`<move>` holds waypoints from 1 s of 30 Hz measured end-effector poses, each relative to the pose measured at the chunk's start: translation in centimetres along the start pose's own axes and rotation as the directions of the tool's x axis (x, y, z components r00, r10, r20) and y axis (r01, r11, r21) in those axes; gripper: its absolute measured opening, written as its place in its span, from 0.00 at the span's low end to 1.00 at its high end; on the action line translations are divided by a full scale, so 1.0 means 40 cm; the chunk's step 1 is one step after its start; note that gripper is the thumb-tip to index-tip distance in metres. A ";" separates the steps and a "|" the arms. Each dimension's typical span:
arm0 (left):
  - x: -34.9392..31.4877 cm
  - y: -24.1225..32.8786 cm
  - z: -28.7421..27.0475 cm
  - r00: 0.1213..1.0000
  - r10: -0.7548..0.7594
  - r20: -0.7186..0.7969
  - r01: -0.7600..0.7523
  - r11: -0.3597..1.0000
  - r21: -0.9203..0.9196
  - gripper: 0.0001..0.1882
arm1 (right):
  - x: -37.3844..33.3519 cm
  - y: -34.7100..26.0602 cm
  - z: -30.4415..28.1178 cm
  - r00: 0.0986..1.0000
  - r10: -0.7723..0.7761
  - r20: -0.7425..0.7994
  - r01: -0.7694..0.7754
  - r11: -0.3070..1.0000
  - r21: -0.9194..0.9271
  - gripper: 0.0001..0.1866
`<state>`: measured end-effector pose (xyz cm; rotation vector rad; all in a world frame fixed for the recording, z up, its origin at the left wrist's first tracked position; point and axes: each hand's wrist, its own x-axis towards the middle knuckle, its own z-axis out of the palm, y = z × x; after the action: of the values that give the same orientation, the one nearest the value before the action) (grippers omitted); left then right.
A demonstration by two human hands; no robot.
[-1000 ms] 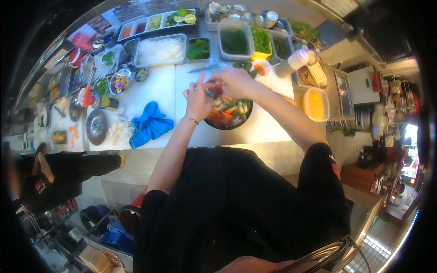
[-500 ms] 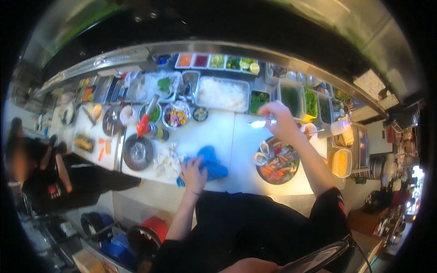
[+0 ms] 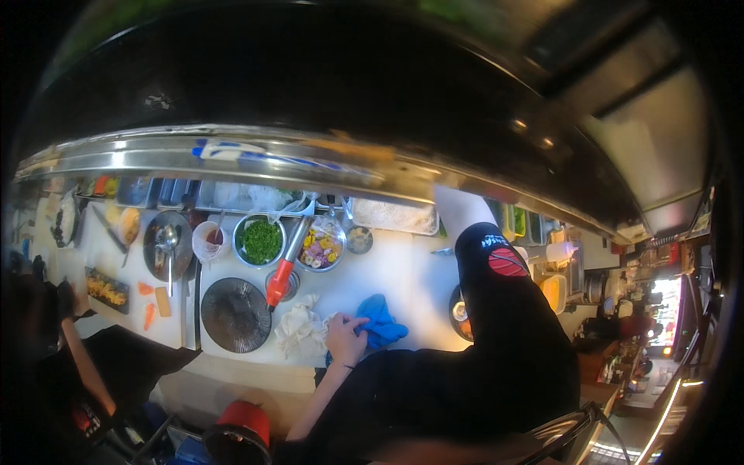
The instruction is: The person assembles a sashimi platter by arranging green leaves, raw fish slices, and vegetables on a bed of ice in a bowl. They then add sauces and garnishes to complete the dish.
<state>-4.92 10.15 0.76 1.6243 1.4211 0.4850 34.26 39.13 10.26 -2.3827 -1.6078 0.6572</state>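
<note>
My left hand [image 3: 346, 339] rests at the near edge of the counter with its fingers loosely apart, touching the side of a crumpled blue cloth [image 3: 383, 321]. A rumpled white cloth [image 3: 301, 328] lies just left of it. My right arm, in a black sleeve [image 3: 508, 302], reaches far forward, and the hand is hidden behind the overhead steel shelf [image 3: 325, 172]. Under that arm, only the left rim of a dark bowl of food [image 3: 457, 311] shows. A red-and-silver kitchen torch [image 3: 280, 283] stands beyond the white cloth.
A dark ridged plate [image 3: 235, 315] lies left of the cloths. Behind it are bowls of chopped greens [image 3: 260, 241] and edible flowers [image 3: 322, 246]. A tray of rice [image 3: 394, 215] sits under the shelf. A co-worker's arm [image 3: 87, 364] is at the left, near a black plate of food [image 3: 107, 291].
My body and view have leaned forward. My right arm has stretched out past the bowl, its hand passing behind the shelf. My left hand has slid off the blue cloth's top to its left side.
</note>
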 end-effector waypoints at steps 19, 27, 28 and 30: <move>0.031 0.002 -0.025 0.999 0.004 0.035 -0.004 1.000 0.001 0.13 | -0.013 0.031 -0.050 0.994 0.112 0.020 -0.107 0.983 -0.152 0.13; 0.021 -0.011 -0.004 0.998 -0.005 -0.058 0.001 0.997 -0.076 0.10 | 0.155 -0.007 -0.005 0.990 0.139 0.007 -0.133 0.961 -0.244 0.11; 0.021 -0.012 -0.001 0.998 0.011 -0.056 -0.015 0.998 -0.069 0.10 | 0.159 -0.007 -0.003 0.991 0.134 0.002 -0.130 0.963 -0.237 0.11; 0.016 -0.014 -0.008 0.998 0.024 -0.053 -0.028 0.997 -0.070 0.10 | 0.171 -0.013 -0.002 0.992 0.128 -0.007 -0.126 0.966 -0.228 0.10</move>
<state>-5.29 10.84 0.31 1.5857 1.4076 0.5902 36.02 45.60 8.81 -2.6684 -1.6224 0.5291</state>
